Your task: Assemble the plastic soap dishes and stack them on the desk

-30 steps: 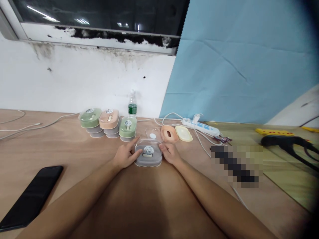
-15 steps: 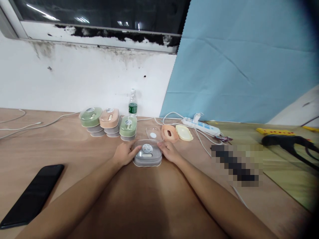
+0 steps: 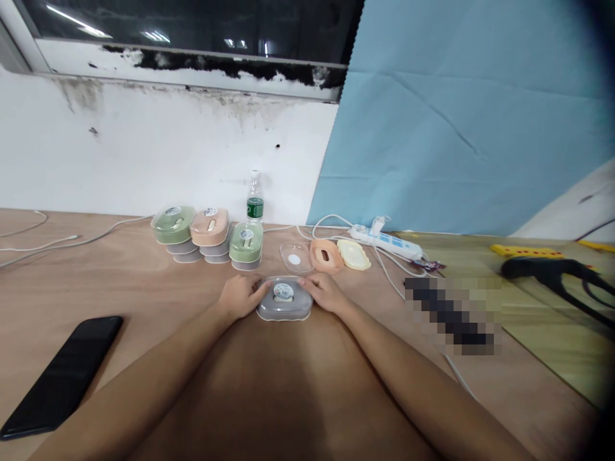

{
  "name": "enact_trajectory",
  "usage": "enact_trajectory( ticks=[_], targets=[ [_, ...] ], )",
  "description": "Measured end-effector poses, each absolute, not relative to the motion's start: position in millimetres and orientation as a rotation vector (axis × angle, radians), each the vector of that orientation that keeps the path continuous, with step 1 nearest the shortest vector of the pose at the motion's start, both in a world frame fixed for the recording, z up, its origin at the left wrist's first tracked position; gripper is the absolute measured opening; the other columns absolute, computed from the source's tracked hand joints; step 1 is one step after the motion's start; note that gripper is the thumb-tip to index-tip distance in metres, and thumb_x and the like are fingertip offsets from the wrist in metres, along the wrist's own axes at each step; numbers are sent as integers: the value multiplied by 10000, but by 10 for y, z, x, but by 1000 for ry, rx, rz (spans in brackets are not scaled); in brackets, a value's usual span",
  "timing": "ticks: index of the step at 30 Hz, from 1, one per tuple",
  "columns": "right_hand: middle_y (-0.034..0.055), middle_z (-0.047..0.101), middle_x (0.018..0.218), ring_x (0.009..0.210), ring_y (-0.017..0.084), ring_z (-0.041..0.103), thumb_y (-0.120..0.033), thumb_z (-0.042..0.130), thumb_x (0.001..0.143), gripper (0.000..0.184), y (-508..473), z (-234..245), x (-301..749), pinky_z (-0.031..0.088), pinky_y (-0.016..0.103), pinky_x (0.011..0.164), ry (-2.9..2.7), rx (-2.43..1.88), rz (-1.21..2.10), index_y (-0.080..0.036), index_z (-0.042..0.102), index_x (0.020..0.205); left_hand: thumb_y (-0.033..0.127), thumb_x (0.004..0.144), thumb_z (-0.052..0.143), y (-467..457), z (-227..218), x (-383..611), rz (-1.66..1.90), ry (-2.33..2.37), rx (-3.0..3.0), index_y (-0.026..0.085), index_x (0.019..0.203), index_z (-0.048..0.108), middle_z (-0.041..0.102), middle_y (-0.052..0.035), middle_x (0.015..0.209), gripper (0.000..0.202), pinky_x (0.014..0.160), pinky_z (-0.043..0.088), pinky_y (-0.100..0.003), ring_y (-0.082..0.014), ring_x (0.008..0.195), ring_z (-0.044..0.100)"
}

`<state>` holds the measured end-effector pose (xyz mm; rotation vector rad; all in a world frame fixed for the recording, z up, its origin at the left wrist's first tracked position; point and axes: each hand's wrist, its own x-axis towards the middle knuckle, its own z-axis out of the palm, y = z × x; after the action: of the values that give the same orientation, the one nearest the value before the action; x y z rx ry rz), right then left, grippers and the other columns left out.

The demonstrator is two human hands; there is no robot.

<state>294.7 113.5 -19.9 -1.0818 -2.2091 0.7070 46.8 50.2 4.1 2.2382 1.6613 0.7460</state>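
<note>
A grey plastic box (image 3: 293,305) with a clear cover and a round printed sticker sits on the table between my two hands. Gripping its left side is my left hand (image 3: 239,296), thumb resting on the cover's edge. My right hand (image 3: 325,292) holds the opposite side in the same way, thumb on the upper edge. The fingers of both hands are partly hidden behind the box. The cover lies low over the grey body. Just behind it lie a loose clear cover (image 3: 287,250), an orange lid (image 3: 335,254) with a slot, and a pale yellow lid (image 3: 354,255).
Stacked boxes with green (image 3: 168,232) and peach (image 3: 206,234) tops stand at the back left, near another green-topped box (image 3: 246,240) and a bottle (image 3: 255,203). A black phone (image 3: 65,374) lies left. White power strip (image 3: 387,244) and cables run behind, right.
The clear cover has gone down onto the grey box, and the box now looks lower. Both hands keep their hold at its sides. The loose clear cover behind shows more fully.
</note>
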Motion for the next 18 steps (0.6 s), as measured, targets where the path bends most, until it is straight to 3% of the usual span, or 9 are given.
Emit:
enact_trajectory(
  ticks=[12, 18],
  targets=[
    [-43, 301, 509, 482, 80, 301, -489, 425, 874, 485, 1136, -167, 2938, 194, 231, 464, -2171, -1087, 767, -185, 343, 505, 569, 898, 362, 579, 3, 453, 777, 1614, 2031, 202, 797, 698, 693, -23, 740, 507, 596, 398, -262, -174, 676, 605],
    [-46, 272, 521, 488, 77, 287, -481, 434, 871, 474, 1154, -183, 2967, 185, 230, 470, -2182, -1060, 790, -189, 315, 516, 548, 914, 368, 544, 19, 464, 843, 1569, 2036, 234, 972, 710, 726, -28, 911, 468, 646, 416, -265, -191, 801, 641]
  ],
)
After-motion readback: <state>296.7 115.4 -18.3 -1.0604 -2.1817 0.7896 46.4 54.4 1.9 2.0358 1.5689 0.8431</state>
